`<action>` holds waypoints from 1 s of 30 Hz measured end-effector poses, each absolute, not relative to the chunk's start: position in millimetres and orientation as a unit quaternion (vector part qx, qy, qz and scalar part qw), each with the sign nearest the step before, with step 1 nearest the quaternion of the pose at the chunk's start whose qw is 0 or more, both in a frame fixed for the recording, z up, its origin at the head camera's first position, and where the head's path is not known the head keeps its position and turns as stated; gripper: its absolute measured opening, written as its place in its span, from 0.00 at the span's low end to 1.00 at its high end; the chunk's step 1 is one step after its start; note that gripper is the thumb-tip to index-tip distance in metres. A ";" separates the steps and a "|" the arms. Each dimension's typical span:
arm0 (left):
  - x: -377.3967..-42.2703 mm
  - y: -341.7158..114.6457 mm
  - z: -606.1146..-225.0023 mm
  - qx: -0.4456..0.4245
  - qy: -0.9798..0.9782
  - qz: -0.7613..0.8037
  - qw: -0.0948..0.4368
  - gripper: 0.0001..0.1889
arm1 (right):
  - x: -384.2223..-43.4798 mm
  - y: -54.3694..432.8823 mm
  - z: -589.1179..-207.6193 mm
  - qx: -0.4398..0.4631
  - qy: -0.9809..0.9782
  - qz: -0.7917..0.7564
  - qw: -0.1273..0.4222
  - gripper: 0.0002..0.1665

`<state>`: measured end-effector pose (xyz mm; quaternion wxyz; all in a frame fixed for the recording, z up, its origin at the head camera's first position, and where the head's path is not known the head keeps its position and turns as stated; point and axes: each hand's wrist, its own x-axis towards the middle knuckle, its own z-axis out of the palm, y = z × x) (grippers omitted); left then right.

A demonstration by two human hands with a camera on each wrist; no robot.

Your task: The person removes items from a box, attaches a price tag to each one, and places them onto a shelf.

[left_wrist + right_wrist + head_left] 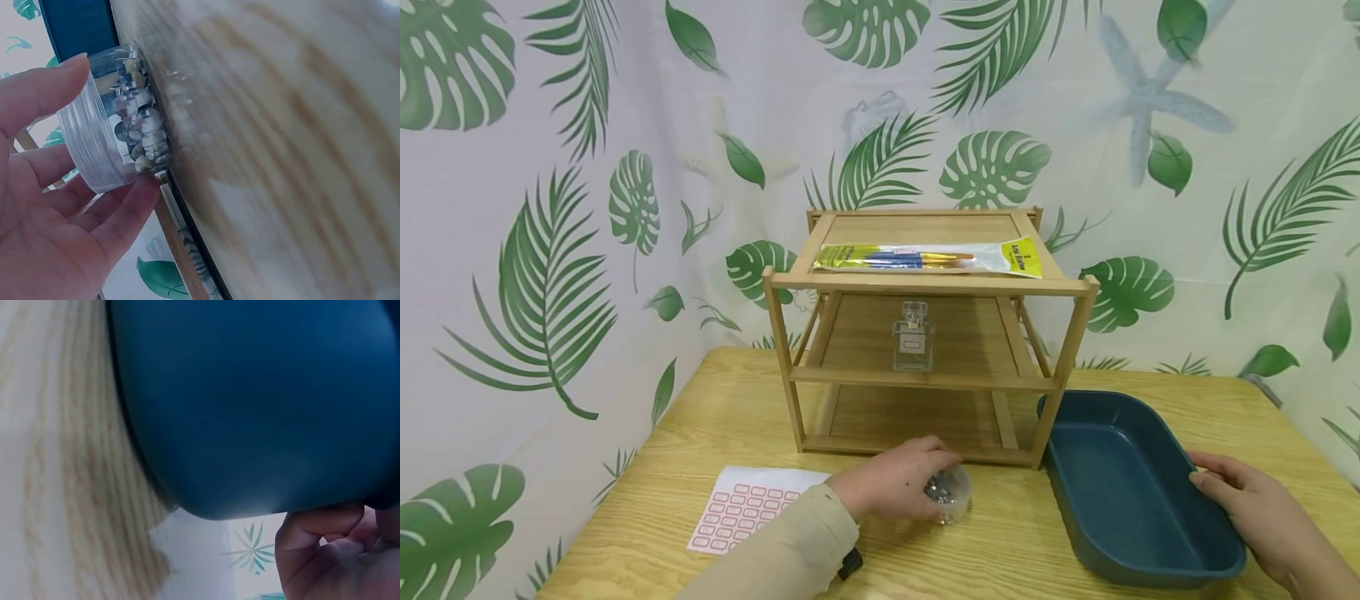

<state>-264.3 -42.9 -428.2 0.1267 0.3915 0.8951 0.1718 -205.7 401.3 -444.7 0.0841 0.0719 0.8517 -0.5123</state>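
Note:
A small clear plastic jar (953,493) with a round lid (97,134) stands on the table in front of the shelf. Shiny bead-like pieces (140,122) fill part of it. My left hand (898,479) grips it round the lid, thumb on one side and fingers on the other. To the right lies a dark blue rectangular tray (1131,467) with high walls. Its right rim is held by my right hand (1262,508), with the thumb over the edge and bent fingers (319,528) against the outer wall.
A wooden three-tier shelf (925,379) stands behind. On its top is a packet of paintbrushes (925,257), and its middle tier bears a glass perfume bottle (913,342). A sheet of red-framed labels (745,508) lies left, partly under my sleeve. A black object (851,564) shows beside the sleeve.

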 end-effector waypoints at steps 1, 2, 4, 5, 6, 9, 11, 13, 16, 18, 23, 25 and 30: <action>-264.3 -43.0 -428.0 0.389 0.896 0.171 0.127 0.40 | -205.6 401.3 -444.8 0.072 0.852 -0.511 0.085 0.40; -264.4 -43.0 -428.3 0.388 0.897 0.171 0.126 0.40 | -205.5 401.4 -444.7 0.073 0.851 -0.512 0.086 0.40; -264.6 -43.1 -428.0 0.388 0.898 0.167 0.122 0.40 | -205.4 402.0 -444.5 0.074 0.850 -0.515 0.089 0.41; -264.7 -43.1 -427.9 0.388 0.899 0.166 0.121 0.40 | -205.3 402.2 -444.6 0.074 0.848 -0.516 0.090 0.41; -264.7 -43.2 -427.8 0.388 0.899 0.165 0.120 0.40 | -205.2 402.4 -444.9 0.075 0.847 -0.518 0.090 0.41; -264.2 -43.8 -427.0 0.386 0.900 0.164 0.118 0.39 | -205.9 403.6 -446.1 0.075 0.847 -0.518 0.093 0.41; -263.4 -44.7 -426.6 0.386 0.900 0.165 0.119 0.39 | -206.1 404.1 -447.1 0.077 0.851 -0.511 0.094 0.41; -262.8 -45.7 -426.8 0.386 0.900 0.166 0.119 0.40 | -206.2 404.3 -447.3 0.082 0.860 -0.496 0.092 0.42; -261.8 -48.1 -427.3 0.385 0.900 0.169 0.117 0.40 | -205.7 404.4 -445.3 0.087 0.874 -0.468 0.092 0.45; -261.1 -50.0 -427.9 0.384 0.901 0.170 0.111 0.41 | -204.7 404.0 -443.4 0.087 0.888 -0.443 0.084 0.45; -258.1 -60.7 -426.1 0.391 0.895 0.189 0.096 0.40 | -197.6 393.7 -432.8 0.077 0.928 -0.364 -0.018 0.41; -256.4 -67.2 -422.8 0.390 0.894 0.202 0.093 0.40 | -194.8 385.6 -425.6 0.071 0.936 -0.337 -0.069 0.39; -250.8 -82.2 -411.8 0.367 0.899 0.224 0.082 0.40 | -193.4 363.6 -406.0 0.038 0.947 -0.301 -0.105 0.34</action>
